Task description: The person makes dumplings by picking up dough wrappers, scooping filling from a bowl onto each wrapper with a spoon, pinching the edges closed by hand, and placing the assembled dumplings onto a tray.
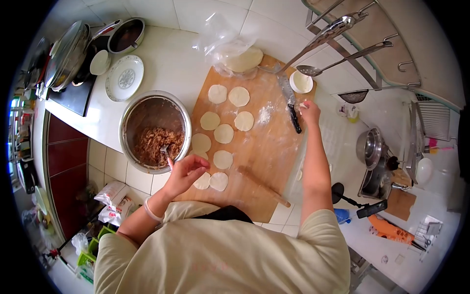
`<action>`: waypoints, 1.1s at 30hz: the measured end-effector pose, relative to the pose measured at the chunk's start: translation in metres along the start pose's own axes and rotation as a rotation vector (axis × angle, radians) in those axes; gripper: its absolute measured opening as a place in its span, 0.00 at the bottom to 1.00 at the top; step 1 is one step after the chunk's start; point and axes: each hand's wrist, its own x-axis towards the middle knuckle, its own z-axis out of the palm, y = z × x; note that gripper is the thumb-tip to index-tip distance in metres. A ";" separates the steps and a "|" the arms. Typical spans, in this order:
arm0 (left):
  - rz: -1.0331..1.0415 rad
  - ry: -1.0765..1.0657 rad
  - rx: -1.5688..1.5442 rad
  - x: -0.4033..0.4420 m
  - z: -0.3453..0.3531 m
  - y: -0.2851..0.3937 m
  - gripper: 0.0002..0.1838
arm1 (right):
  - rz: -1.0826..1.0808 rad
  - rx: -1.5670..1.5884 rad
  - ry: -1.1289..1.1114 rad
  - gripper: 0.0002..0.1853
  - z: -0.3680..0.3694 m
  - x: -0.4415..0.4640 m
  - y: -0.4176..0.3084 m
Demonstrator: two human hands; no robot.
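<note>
My left hand (183, 175) is at the near rim of a steel bowl (124, 128), its fingers apart. A fingertip is close to a metal utensil (165, 148) standing in the minced filling (155, 143); whether they touch I cannot tell. Over the board's right edge, my right hand (310, 113) is pinched closed. Something whitish shows at its fingertips, too small to name. Beside it lie a knife (289, 98) with a black handle and a white tub (301, 82). Several round dough wrappers (223, 133) are spread over the wooden board (259, 152). A rolling pin (264, 186) lies near my body.
Bagged dough (242, 60) sits at the board's far edge, and loose flour (266, 113) near its middle. A patterned plate (124, 78) and pans (126, 36) stand at left. Ladles (328, 34) hang from a rack at upper right. A phone on a stand (372, 209) is at right.
</note>
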 end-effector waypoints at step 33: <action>-0.110 -0.340 0.327 0.083 0.182 -0.067 0.10 | 0.563 1.217 0.253 0.10 -0.080 -0.306 0.092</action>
